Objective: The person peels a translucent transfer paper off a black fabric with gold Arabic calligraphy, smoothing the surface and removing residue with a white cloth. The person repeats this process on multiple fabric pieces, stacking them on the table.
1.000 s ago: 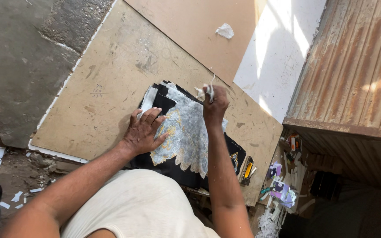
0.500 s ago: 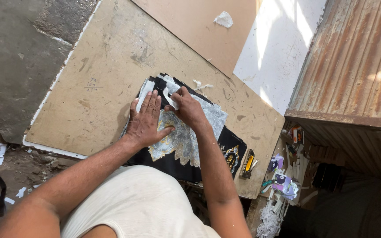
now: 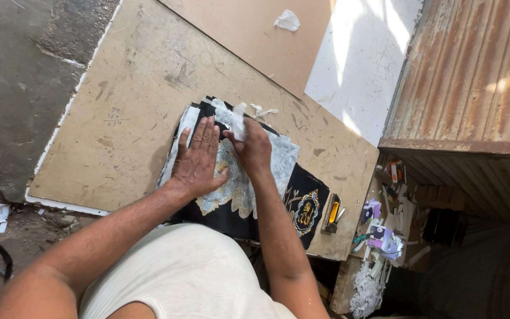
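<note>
The person works on a black sheet with a gold and white ornament, which lies on a beige board that serves as the desk, close to its near edge. The left hand lies flat on the sheet, fingers stretched out and released, and it presses the sheet down near its left end. The right hand is just beside it, touching the sheet, and its fingers pinch a small strip of white backing paper that stands up from the surface. More white scraps lie at the far end of the sheet.

I judge that the step in hand is peeling the white covering away from the ornament, piece by piece, while the other hand keeps the sheet from sliding. Much white film is on the middle of the design, so the work seems only partly done. The next move calls for a slow, low pull, so the thin paper does not tear, with the flat hand staying close to the peeling line.

A yellow and black utility knife rests near the right near corner of the board, well apart from both hands. A second brown board lies over the far edge, with a crumpled white piece on it.
</note>
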